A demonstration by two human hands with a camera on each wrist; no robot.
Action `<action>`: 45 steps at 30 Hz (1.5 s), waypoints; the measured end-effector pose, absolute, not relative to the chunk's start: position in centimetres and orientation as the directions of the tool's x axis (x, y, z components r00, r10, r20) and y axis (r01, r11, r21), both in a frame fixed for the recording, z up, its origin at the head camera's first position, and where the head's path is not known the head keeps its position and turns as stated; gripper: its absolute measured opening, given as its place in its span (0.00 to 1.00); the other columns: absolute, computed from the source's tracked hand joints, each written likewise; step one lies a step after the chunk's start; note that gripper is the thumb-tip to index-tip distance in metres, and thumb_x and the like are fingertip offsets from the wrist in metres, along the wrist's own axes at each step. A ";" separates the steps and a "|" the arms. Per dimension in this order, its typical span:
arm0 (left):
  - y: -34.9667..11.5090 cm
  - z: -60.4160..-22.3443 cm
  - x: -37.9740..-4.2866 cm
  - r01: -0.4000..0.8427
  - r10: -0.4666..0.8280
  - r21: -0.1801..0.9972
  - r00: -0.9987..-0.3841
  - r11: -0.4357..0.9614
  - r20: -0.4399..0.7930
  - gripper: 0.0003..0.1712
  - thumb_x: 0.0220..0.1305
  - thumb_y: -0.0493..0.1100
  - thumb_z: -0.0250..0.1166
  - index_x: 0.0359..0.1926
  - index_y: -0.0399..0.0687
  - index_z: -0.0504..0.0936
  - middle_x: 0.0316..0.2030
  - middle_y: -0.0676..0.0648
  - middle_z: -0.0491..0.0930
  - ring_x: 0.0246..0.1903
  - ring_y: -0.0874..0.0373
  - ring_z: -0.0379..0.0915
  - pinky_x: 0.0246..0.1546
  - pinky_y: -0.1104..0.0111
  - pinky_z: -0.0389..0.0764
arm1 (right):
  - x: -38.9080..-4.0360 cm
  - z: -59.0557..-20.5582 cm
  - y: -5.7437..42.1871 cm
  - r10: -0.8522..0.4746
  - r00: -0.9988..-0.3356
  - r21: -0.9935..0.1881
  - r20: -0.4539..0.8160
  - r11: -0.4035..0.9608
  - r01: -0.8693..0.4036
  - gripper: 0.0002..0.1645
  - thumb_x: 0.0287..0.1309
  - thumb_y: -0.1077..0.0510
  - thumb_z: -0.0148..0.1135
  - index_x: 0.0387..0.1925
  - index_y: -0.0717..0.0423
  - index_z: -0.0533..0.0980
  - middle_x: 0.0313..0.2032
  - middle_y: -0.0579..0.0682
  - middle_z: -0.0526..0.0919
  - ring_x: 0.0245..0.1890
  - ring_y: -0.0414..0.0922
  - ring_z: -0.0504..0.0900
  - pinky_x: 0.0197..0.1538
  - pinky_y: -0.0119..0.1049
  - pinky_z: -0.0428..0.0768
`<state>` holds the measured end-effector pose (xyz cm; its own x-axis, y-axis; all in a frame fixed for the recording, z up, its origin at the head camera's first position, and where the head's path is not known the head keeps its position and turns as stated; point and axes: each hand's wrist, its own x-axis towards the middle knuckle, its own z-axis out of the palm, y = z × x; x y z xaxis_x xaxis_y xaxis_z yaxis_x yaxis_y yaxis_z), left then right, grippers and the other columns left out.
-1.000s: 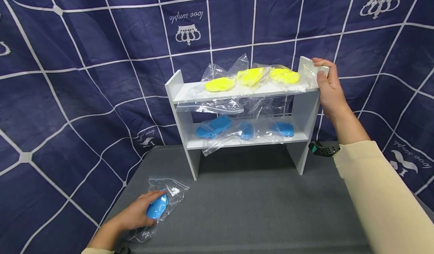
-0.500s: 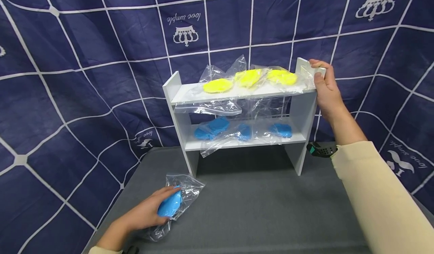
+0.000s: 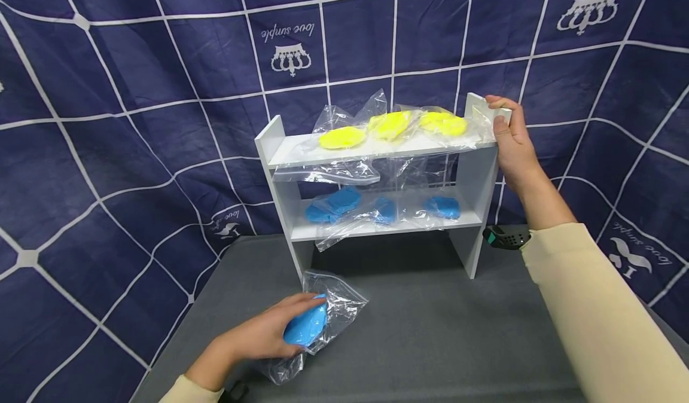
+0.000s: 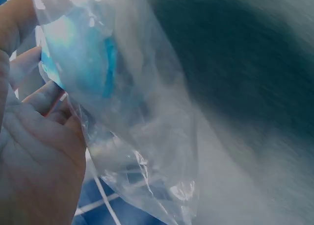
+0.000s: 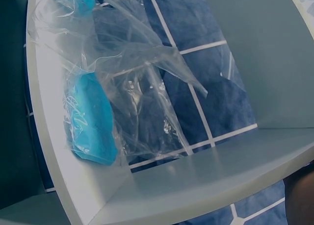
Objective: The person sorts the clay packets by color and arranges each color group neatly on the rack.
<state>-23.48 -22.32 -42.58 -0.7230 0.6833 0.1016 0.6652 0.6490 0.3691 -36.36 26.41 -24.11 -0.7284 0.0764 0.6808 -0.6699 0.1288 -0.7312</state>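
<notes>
My left hand (image 3: 269,330) holds a clear zip bag (image 3: 344,307) with a bright blue lump (image 3: 305,326) inside, fingers and thumb pinching it at opposite edges. The pair is low over the dark table, front left of a small white two-tier shelf (image 3: 387,231). In the left wrist view, the bag's clear film (image 4: 162,151) hangs loose beside the palm. My right hand (image 3: 515,146) grips the top of the shelf's right side panel, thumb in front. Three bagged yellow lumps (image 3: 343,137) lie on the upper tier. Several bagged blue lumps (image 3: 444,207) lie on the lower one.
Grey-black cloth covers the table (image 3: 430,343). A navy curtain with white grid lines (image 3: 215,44) hangs behind and at both sides. Loose bag film (image 3: 328,171) droops from the upper tier's front edge, and more (image 3: 339,235) overhangs the lower one.
My left hand has moved right with the bagged blue lump, closer to the shelf's left leg. My right hand keeps its grip on the side panel. The head view has shifted slightly.
</notes>
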 end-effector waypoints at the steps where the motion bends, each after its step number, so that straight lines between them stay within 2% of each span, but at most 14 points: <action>1: -21.9 -42.4 -23.5 0.674 0.693 0.374 -0.713 0.637 0.104 0.52 0.51 0.45 0.77 0.75 0.63 0.61 0.71 0.45 0.64 0.67 0.45 0.66 0.54 0.63 0.78 | -36.4 -24.1 26.4 0.076 -0.729 -0.731 0.681 0.131 -0.670 0.13 0.78 0.51 0.37 0.56 0.38 0.65 0.75 0.46 0.55 0.78 0.43 0.49 0.75 0.29 0.46; 8: -18.8 -40.4 -24.1 0.712 0.754 0.433 -0.649 0.553 0.103 0.52 0.52 0.44 0.76 0.75 0.64 0.60 0.73 0.48 0.62 0.66 0.47 0.65 0.53 0.65 0.78 | -36.3 -24.1 26.3 0.084 -0.734 -0.737 0.674 0.144 -0.660 0.13 0.78 0.51 0.36 0.57 0.37 0.65 0.76 0.46 0.55 0.78 0.42 0.49 0.75 0.31 0.44; 15: -15.5 -38.3 -24.9 0.711 0.784 0.479 -0.617 0.516 0.072 0.51 0.56 0.46 0.75 0.76 0.69 0.58 0.75 0.53 0.57 0.67 0.51 0.63 0.54 0.66 0.77 | -36.1 -24.0 26.2 0.089 -0.735 -0.738 0.672 0.153 -0.657 0.14 0.78 0.52 0.36 0.57 0.36 0.65 0.76 0.46 0.55 0.78 0.42 0.49 0.76 0.32 0.44; 19: -13.6 -36.9 -25.7 0.747 0.817 0.480 -0.568 0.460 0.101 0.51 0.56 0.45 0.75 0.76 0.66 0.58 0.75 0.52 0.57 0.67 0.52 0.63 0.56 0.65 0.77 | -36.2 -24.1 26.2 0.090 -0.740 -0.742 0.667 0.173 -0.648 0.14 0.78 0.51 0.36 0.58 0.35 0.64 0.76 0.45 0.55 0.79 0.42 0.48 0.77 0.33 0.43; 23: -12.1 -35.6 -26.8 0.761 0.834 0.511 -0.533 0.399 0.143 0.51 0.56 0.46 0.75 0.76 0.66 0.57 0.74 0.54 0.58 0.66 0.53 0.65 0.55 0.66 0.78 | -36.4 -24.1 26.3 0.084 -0.735 -0.739 0.673 0.131 -0.661 0.13 0.78 0.52 0.36 0.57 0.37 0.64 0.76 0.46 0.55 0.78 0.42 0.49 0.76 0.31 0.45; 28: -10.3 -34.2 -28.1 0.745 0.817 0.571 -0.538 0.345 0.208 0.52 0.55 0.47 0.76 0.76 0.70 0.58 0.75 0.57 0.58 0.68 0.55 0.63 0.55 0.66 0.79 | -36.5 -24.0 26.3 0.085 -0.721 -0.726 0.687 0.056 -0.685 0.12 0.78 0.55 0.38 0.55 0.40 0.66 0.74 0.46 0.57 0.77 0.43 0.51 0.74 0.27 0.49; 32: -8.8 -33.0 -28.9 0.770 0.806 0.555 -0.525 0.313 0.274 0.52 0.54 0.46 0.76 0.76 0.67 0.58 0.74 0.55 0.59 0.70 0.55 0.60 0.55 0.65 0.79 | -36.5 -24.1 26.3 0.085 -0.724 -0.729 0.684 0.063 -0.681 0.12 0.78 0.54 0.38 0.55 0.39 0.66 0.75 0.47 0.56 0.78 0.42 0.50 0.73 0.27 0.48; 39: -6.4 -30.8 -30.3 0.799 0.763 0.497 -0.543 0.340 0.350 0.53 0.54 0.44 0.77 0.77 0.62 0.58 0.74 0.53 0.59 0.70 0.56 0.60 0.56 0.65 0.79 | -36.7 -24.2 26.2 0.083 -0.731 -0.735 0.678 0.076 -0.673 0.13 0.78 0.54 0.38 0.56 0.39 0.66 0.75 0.48 0.55 0.78 0.43 0.49 0.74 0.29 0.46; 43: -5.0 -29.4 -31.1 0.814 0.755 0.477 -0.531 0.330 0.384 0.53 0.54 0.42 0.77 0.77 0.57 0.57 0.74 0.49 0.60 0.69 0.55 0.62 0.58 0.65 0.79 | -36.5 -24.1 26.1 0.087 -0.727 -0.732 0.682 0.074 -0.678 0.12 0.78 0.53 0.38 0.55 0.38 0.66 0.75 0.47 0.56 0.78 0.43 0.50 0.74 0.28 0.47; 45: -4.3 -28.8 -31.4 0.804 0.746 0.497 -0.542 0.327 0.386 0.54 0.54 0.42 0.77 0.77 0.58 0.57 0.73 0.48 0.61 0.66 0.54 0.64 0.55 0.66 0.81 | -36.4 -24.1 26.2 0.088 -0.723 -0.728 0.685 0.062 -0.682 0.12 0.77 0.54 0.39 0.55 0.39 0.66 0.75 0.47 0.56 0.77 0.43 0.50 0.74 0.27 0.48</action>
